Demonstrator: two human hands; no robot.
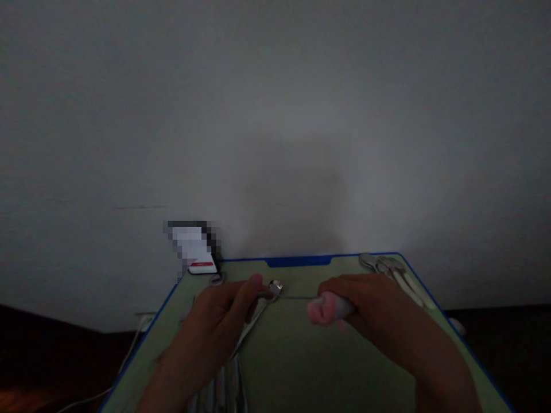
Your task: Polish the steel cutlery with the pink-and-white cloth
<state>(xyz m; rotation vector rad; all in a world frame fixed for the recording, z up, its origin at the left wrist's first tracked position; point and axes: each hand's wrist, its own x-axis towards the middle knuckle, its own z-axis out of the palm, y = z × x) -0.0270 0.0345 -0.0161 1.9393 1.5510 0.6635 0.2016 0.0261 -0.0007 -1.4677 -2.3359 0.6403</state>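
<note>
A thin metal utensil [297,297] spans the gap between my two hands, seen edge-on, so its exact kind is hard to make out. My left hand [230,304] pinches its left end between thumb and fingers. At the other end, my right hand [355,295] is closed around a pink and white cloth [328,308], which is wrapped against the utensil. Just behind and below the left fingertips, a spoon [275,287] lies on the table with its handle slanting toward me. Several more metal utensils [221,384] lie side by side near my left forearm, partly hidden by it.
The pale green tabletop [310,367] has a blue edge and stands against a grey wall. A phone [202,261] leans at the back left corner. Several spoons with pale handles [407,281] lie at the back right. A white cable [129,353] hangs off the left side.
</note>
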